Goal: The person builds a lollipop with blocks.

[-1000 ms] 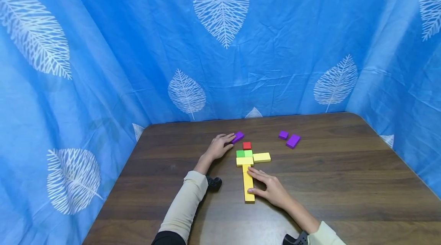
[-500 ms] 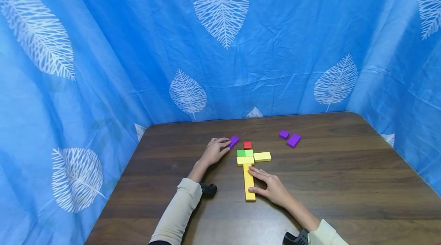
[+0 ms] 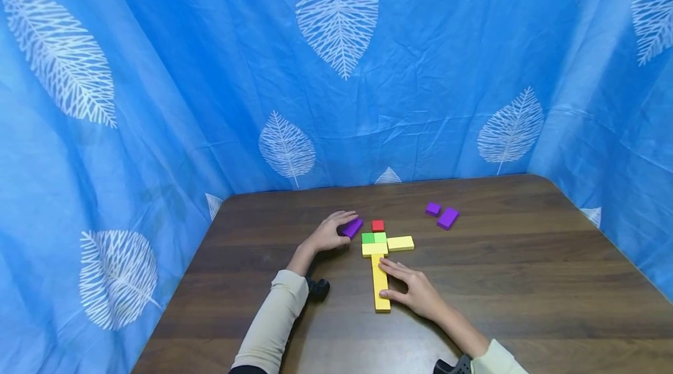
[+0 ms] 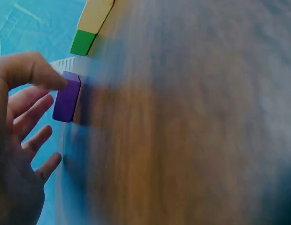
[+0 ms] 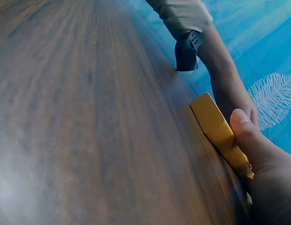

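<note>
Purple is the flat rectangular block point(image 3: 353, 228) at the left hand point(image 3: 327, 235), lying on the brown wood-grain table point(image 3: 505, 280), to the left of the other coloured pieces. From the left wrist view, the thumb tip reaches over one end of this block, with the fingers spread out behind; whether they pinch it or only touch it, I cannot tell.

The right hand point(image 3: 417, 292) is not clenched: its fingers are extended, and with the thumb they rest against the right side of a narrow orange-yellow column of flat blocks point(image 3: 381, 290). At the far end of this column lies a pale yellow crosswise block point(image 3: 372, 250), and directly behind it are a dark green square block point(image 3: 367, 238) and a light green square block point(image 3: 380, 238), side by side. One red square block point(image 3: 378, 225) is just beyond the light green one. A second pale yellow block point(image 3: 401, 243) extends to the right. Farther right, near the back, lie two purple blocks point(image 3: 448, 218), close to each other.
</note>
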### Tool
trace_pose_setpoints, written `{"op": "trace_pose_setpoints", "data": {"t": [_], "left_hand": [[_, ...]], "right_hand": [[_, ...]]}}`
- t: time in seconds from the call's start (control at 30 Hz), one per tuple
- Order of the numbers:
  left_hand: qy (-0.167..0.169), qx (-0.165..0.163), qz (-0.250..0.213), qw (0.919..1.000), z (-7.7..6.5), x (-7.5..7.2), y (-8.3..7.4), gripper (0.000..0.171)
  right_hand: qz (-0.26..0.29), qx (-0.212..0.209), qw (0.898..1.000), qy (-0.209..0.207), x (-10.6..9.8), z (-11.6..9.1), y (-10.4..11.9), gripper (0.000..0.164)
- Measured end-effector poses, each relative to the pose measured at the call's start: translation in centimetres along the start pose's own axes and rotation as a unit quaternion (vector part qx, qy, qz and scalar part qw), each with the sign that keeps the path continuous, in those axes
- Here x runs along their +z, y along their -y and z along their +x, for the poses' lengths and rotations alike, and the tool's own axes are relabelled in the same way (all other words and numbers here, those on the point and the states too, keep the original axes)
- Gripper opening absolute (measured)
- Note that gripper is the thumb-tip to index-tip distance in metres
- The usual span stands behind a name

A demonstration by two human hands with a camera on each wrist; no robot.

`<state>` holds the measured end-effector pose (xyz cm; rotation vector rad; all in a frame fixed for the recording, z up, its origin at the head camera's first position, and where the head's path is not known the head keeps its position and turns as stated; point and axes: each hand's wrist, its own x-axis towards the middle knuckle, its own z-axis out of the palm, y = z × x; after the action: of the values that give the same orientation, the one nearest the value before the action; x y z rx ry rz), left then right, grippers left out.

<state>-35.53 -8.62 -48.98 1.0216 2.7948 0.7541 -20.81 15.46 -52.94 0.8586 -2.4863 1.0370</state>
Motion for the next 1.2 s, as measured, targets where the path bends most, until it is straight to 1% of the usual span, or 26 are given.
{"op": "trace_pose_setpoints", "data": {"t": [0.1, 0.2, 0.37, 0.47, 0.53, 0.67, 0.83, 0.97, 1.07, 1.2], "left_hand": [[0.011, -0.008, -0.004, 0.9999, 0.1, 0.1, 0.1, 0.065], [0.006, -0.019, -0.011, 0.9997, 0.1, 0.2, 0.1, 0.062], [-0.029, -0.035, -0.022, 0.9987, -0.1, 0.4, 0.4, 0.056], [-0.055, -0.037, -0.028, 0.9974, -0.2, 0.7, 0.5, 0.056], [-0.066, -0.036, -0.035, 0.9965, -0.3, 0.9, 0.6, 0.058], [-0.078, -0.055, -0.068, 0.9931, -0.7, 1.4, 0.8, 0.061], [-0.085, -0.076, -0.116, 0.9868, -1.2, 1.6, 0.9, 0.059], [-0.084, -0.077, -0.123, 0.9858, -1.1, 1.8, 0.9, 0.059], [-0.088, -0.067, -0.120, 0.9866, -1.0, 1.9, 0.9, 0.060], [-0.094, -0.053, -0.115, 0.9874, -1.0, 2.1, 1.0, 0.060]], "right_hand": [[0.005, 0.003, 1.000, 0.001, 0.0, -0.1, 0.1, 0.056], [0.009, 0.006, 1.000, 0.001, 0.0, -0.1, 0.1, 0.056], [0.011, 0.007, 1.000, 0.004, 0.0, 0.0, 0.1, 0.056], [0.011, 0.008, 1.000, 0.002, -0.1, 0.0, 0.1, 0.056], [0.010, 0.010, 1.000, 0.001, -0.1, -0.1, 0.1, 0.056], [0.011, 0.013, 1.000, 0.005, -0.1, -0.1, 0.1, 0.057], [0.013, 0.015, 1.000, 0.007, -0.1, -0.1, 0.1, 0.057], [0.011, 0.009, 1.000, 0.001, -0.1, 0.0, 0.1, 0.057], [0.010, 0.006, 1.000, -0.001, -0.1, 0.0, 0.1, 0.057], [0.011, 0.013, 1.000, 0.005, -0.1, 0.1, 0.1, 0.057]]}}
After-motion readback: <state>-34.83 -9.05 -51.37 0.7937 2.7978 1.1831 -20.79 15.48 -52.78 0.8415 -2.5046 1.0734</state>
